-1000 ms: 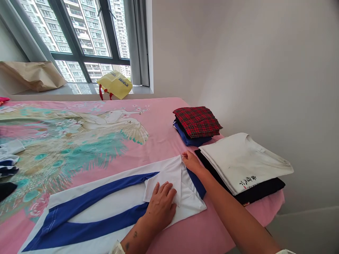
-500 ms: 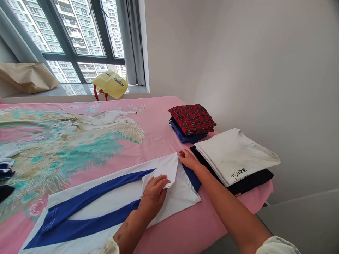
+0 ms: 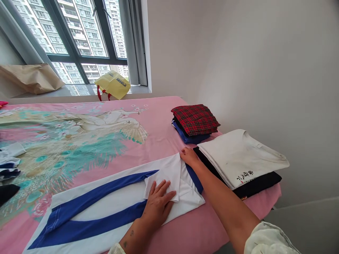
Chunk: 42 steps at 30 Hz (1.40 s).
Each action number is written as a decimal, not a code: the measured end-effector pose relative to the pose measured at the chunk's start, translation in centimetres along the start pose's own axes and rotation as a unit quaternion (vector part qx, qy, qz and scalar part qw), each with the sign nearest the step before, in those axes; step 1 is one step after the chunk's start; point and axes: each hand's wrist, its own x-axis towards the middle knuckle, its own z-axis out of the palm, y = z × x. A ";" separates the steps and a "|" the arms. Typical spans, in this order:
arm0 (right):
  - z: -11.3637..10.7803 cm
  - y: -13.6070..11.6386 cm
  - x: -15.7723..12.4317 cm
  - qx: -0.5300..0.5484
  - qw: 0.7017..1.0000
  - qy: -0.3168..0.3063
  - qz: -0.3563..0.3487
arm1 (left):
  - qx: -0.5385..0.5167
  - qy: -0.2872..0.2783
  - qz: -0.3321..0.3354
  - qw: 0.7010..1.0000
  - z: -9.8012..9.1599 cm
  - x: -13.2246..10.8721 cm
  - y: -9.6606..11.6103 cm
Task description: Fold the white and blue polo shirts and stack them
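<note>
A white and blue shirt (image 3: 111, 203) lies lengthwise on the bed, one side turned over so that blue bands run along it. My left hand (image 3: 158, 201) rests palm down on its folded-in white sleeve (image 3: 171, 175), fingers stretched out. At the far upper corner of the shirt, my right hand (image 3: 188, 156) has its fingers curled closed on the cloth edge; the fingertips are partly hidden. A blue piece of the shirt (image 3: 194, 179) shows under my right forearm.
Right of the shirt lie a folded cream shirt (image 3: 238, 155) on black cloth (image 3: 261, 185) and a red plaid garment (image 3: 196, 119) on blue clothing. More clothes (image 3: 10, 155) lie at the left edge. A yellow bag (image 3: 113, 85) and brown paper bag (image 3: 31, 79) stand by the window.
My right hand's fingers have closed in at the shirt's far corner. My left hand has shifted slightly down on the sleeve, its fingers more spread. The view has turned a little left.
</note>
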 end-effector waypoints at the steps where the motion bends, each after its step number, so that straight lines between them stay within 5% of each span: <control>1: -0.3 0.1 0.2 0.001 1.000 -0.002 0.004 | 0.014 -0.016 0.008 1.000 -0.2 -0.1 0.3; 4: -1.3 -0.4 -0.3 0.004 1.000 0.012 0.004 | 0.016 -0.035 0.000 0.999 -0.9 0.0 0.9; 8: -1.4 -3.6 -3.5 0.017 0.994 0.036 -0.103 | 0.047 0.030 -0.047 0.997 -1.7 1.1 0.6; 12: 0.5 -6.4 -6.8 -0.036 0.977 -0.047 -0.205 | 0.146 0.008 -0.135 0.980 -1.6 1.0 -0.8; 16: 1.8 -6.5 -7.9 -0.162 0.974 -0.120 -0.105 | 0.170 -0.049 -0.140 0.974 -1.2 -0.5 -2.1; 18: 2.0 -6.3 -8.0 -0.190 0.972 -0.113 -0.074 | 0.171 -0.064 -0.144 0.973 -1.1 -0.9 -2.4; 23: 2.2 -6.7 -8.4 -0.184 0.970 -0.109 -0.120 | 0.168 -0.089 -0.176 0.966 -1.3 -0.5 -2.2; 27: 2.0 -7.5 -8.6 -0.189 0.977 -0.085 -0.051 | 0.161 -0.089 -0.179 0.967 -1.3 -0.6 -2.1; 32: 1.8 -8.0 -9.2 -0.153 0.978 -0.097 -0.102 | 0.149 -0.067 -0.164 0.973 -1.2 -0.7 -1.9; 36: 1.9 -7.4 -9.0 -0.136 0.984 -0.104 -0.053 | 0.142 -0.049 -0.162 0.975 -2.3 -1.3 -1.6; 42: 2.0 -6.7 -9.3 -0.163 0.980 -0.059 -0.096 | 0.163 0.076 -0.239 0.954 -5.1 -8.5 -2.7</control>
